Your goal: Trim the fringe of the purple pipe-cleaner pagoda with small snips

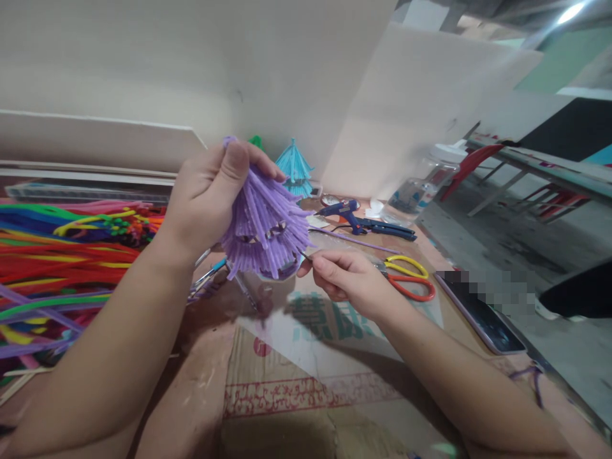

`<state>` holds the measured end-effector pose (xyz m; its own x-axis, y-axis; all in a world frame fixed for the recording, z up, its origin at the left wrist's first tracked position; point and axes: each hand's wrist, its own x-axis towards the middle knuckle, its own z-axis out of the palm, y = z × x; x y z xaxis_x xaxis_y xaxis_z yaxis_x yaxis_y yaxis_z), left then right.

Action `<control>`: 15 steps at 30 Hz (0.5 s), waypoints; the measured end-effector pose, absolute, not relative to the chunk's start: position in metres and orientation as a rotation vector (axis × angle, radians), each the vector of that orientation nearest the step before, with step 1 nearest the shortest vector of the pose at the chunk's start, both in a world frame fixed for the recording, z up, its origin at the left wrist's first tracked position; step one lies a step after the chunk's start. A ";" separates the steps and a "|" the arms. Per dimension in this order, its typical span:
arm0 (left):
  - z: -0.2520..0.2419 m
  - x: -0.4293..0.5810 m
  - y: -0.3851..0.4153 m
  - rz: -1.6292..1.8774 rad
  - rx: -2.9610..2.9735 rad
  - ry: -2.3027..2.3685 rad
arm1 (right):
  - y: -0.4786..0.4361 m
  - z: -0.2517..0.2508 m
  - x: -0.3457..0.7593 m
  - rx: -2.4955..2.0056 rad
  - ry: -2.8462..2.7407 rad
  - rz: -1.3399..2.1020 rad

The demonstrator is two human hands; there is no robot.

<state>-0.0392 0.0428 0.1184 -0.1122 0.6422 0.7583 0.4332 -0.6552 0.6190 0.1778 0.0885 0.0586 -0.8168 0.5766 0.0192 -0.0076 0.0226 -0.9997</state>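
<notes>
My left hand (208,191) is closed round the top of a purple pipe-cleaner tree (272,223), a tiered cone of fuzzy stems, held up above the table. Its lower tiers fan outward, with dark, shiny bits between them. At the tree's lower right edge, my right hand (347,280) pinches a thin dark pointed piece (305,255), too small to name for certain. The tip of that piece meets the purple stems. Behind stands a similar light-blue pipe-cleaner tree (293,169), with part of a green one (256,141) beside it.
Loose coloured pipe cleaners (62,268) cover the left side. To the right lie a blue glue gun (345,213), dark-handled pliers (387,228), scissors (411,287) with yellow and orange handles, and a phone (482,315) near the edge. A clear plastic jar (423,182) stands behind.
</notes>
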 end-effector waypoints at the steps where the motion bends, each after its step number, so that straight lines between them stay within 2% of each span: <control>1: 0.118 -0.040 0.043 1.865 1.972 1.212 | 0.088 0.059 0.178 -0.578 -1.876 1.851; 15: 0.120 -0.039 0.042 1.846 2.002 1.228 | 0.088 0.056 0.178 -0.609 -1.911 1.826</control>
